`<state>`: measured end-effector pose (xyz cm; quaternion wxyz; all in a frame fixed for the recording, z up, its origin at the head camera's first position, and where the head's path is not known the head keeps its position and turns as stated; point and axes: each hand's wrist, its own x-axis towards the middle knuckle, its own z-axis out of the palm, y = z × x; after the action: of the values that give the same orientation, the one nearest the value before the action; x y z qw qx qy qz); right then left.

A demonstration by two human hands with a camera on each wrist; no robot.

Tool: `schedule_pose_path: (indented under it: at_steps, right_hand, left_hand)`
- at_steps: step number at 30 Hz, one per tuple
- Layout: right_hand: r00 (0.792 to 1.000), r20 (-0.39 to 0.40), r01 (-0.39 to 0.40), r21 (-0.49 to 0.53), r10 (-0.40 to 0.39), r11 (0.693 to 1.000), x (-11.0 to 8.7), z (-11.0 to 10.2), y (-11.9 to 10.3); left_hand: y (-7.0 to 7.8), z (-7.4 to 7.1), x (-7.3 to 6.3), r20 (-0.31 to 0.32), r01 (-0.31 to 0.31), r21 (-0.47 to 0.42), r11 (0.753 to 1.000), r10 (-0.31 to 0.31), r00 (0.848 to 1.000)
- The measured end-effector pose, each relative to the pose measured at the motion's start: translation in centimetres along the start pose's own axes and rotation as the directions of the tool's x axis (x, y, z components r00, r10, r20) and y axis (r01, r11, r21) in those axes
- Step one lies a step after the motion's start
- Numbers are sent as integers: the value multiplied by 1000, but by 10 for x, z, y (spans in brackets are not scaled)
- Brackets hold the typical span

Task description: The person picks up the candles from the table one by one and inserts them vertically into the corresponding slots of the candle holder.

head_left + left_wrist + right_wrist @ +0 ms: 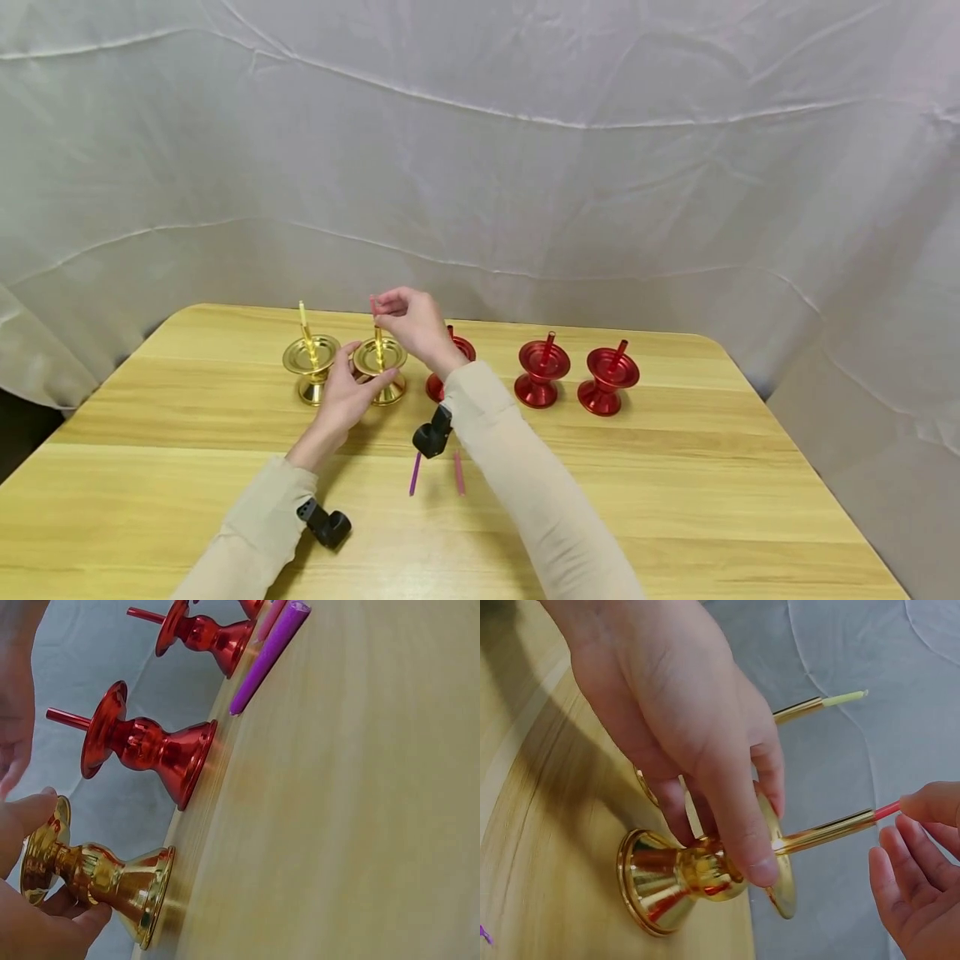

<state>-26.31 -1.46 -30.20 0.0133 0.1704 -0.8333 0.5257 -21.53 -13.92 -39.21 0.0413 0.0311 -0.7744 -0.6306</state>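
Note:
A gold candle holder [392,388] stands on the table, and my left hand [347,398] grips it around the stem and dish. Above it my right hand [416,325] pinches a pinkish-red candle [372,305] between thumb and finger. In the right wrist view the lower end of this candle [887,810] sits at the mouth of the holder's gold tube [829,833]; how deep it goes is hidden. Left of it is another gold candle holder [312,353] with a pale yellow candle [302,313] upright in its tube.
Behind my right wrist, a red candle holder [464,348] is partly hidden. Two more red candle holders [537,390] [600,398] stand farther right with bare tubes. A purple candle [415,475] and a pink candle [460,475] lie on the wooden table [675,500]. A pale curtain [480,192] hangs behind.

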Motion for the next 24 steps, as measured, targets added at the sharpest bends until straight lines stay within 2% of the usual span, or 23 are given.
schedule_pose_path:
  at_steps: [5, 10, 13, 17, 21, 24]
  right_hand:
    - [997, -20, 70, -19, -70, 997, -5, -14, -11]
    - [989, -44, 139, 35, -138, 990, -7, -36, -27]
    - [987, -51, 153, 68, -150, 986, -11, -49, -35]
    - [987, -50, 155, 73, -152, 985, -20, -66, -42]
    - [984, -58, 170, 56, -167, 984, -31, -79, -44]
    - [983, -69, 177, 50, -173, 983, -43, -88, -40]
  left_hand:
    - [1, -1, 0, -6, -2, 53, 999, 2, 1000]
    - [4, -5, 0, -22, -10, 152, 988, 14, 1000]
    - [7, -6, -1, -16, -11, 188, 982, 14, 1000]
    - [13, -7, -4, -18, -21, 274, 961, 27, 999]
    - [24, -5, -13, 2, -43, 373, 927, 46, 999]
    - [33, -2, -23, 6, -24, 380, 924, 24, 1000]
